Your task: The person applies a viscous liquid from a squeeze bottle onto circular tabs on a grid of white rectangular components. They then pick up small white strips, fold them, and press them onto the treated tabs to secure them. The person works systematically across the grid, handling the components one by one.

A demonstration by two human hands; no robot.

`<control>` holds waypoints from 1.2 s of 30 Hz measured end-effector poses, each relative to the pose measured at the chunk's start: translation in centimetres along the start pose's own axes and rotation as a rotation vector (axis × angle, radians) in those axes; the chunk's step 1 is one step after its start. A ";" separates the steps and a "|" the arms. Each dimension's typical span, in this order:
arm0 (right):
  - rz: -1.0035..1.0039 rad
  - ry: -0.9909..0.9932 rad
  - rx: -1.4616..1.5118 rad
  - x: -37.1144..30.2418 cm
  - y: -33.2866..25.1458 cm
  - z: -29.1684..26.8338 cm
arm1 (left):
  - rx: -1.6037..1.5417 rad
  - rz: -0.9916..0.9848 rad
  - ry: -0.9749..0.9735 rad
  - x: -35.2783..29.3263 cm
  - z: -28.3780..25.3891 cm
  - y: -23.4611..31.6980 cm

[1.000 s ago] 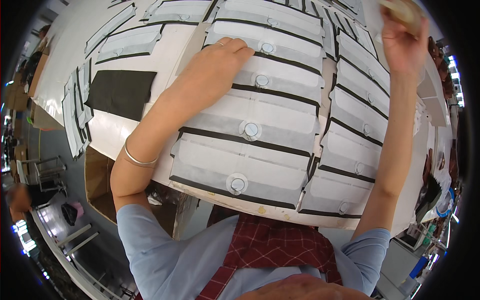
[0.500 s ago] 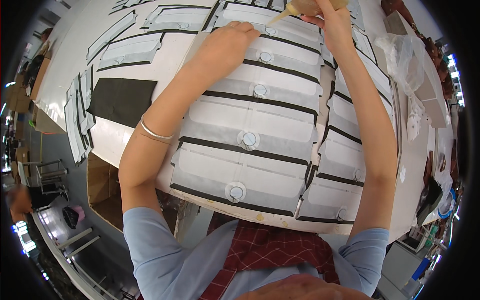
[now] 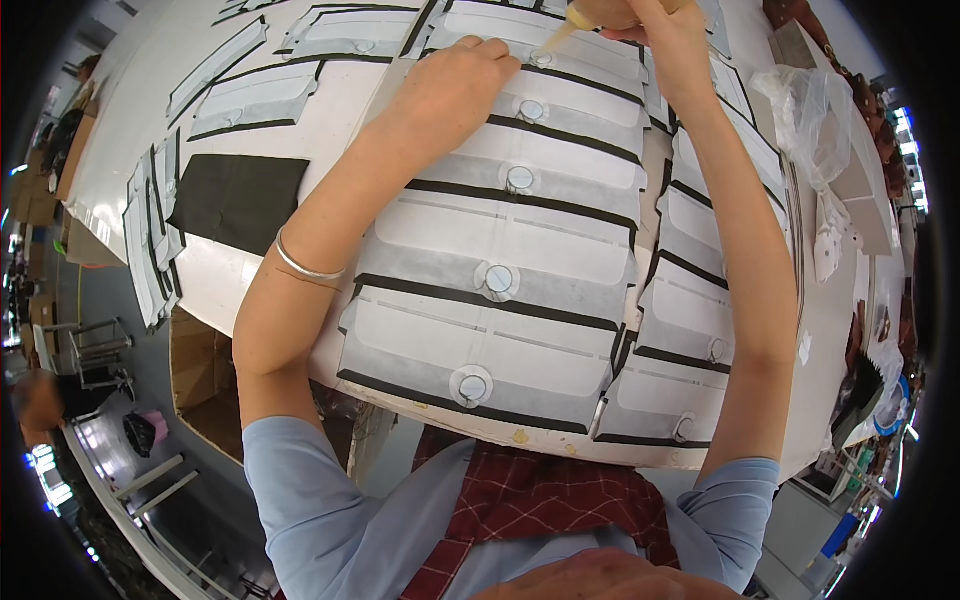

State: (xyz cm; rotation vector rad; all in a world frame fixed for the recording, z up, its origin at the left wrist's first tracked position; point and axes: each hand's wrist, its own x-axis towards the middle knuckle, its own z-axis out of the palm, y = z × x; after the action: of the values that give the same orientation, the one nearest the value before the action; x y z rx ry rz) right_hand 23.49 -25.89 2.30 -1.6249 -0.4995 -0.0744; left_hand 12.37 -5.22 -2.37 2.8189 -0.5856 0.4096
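Note:
My left hand (image 3: pixel 450 90) lies flat on a row of overlapping white fabric panels (image 3: pixel 500 230) with black edge strips and round white discs at their middles. Its fingertips press beside the disc (image 3: pixel 541 58) of a far panel. My right hand (image 3: pixel 665 30) is closed around a small tan squeeze bottle (image 3: pixel 585 14), whose nozzle tip points down at that same disc. Both forearms reach far forward over the panel row.
A second column of the same panels (image 3: pixel 700 280) lies to the right. More panels (image 3: pixel 240 95) and a black fabric piece (image 3: pixel 240 200) sit at the left on the white table (image 3: pixel 130 130). A clear plastic bag (image 3: pixel 815 100) lies at the far right. A brown cardboard box (image 3: pixel 205 375) stands below the table edge.
My right hand came in from the far right with the bottle and lowered its nozzle onto the far disc. My left hand slid a little farther forward on the panels.

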 end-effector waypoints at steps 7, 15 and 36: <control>-0.008 -0.086 -0.115 -0.3 -2.2 0.0 | 0.002 0.016 0.020 0.0 0.2 -0.2; -0.037 -0.074 -0.076 -0.8 -1.8 0.8 | -0.010 0.010 -0.005 0.0 0.0 -0.2; 0.156 0.269 0.270 -6.7 -1.6 -18.3 | -0.207 0.189 -0.007 2.4 -1.0 3.8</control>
State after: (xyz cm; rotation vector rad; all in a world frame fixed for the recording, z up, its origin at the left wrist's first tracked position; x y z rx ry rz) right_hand 21.36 -45.25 3.84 -1.3584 -0.1661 -0.1030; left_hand 12.66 -9.23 -0.02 2.5787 -0.8486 0.3504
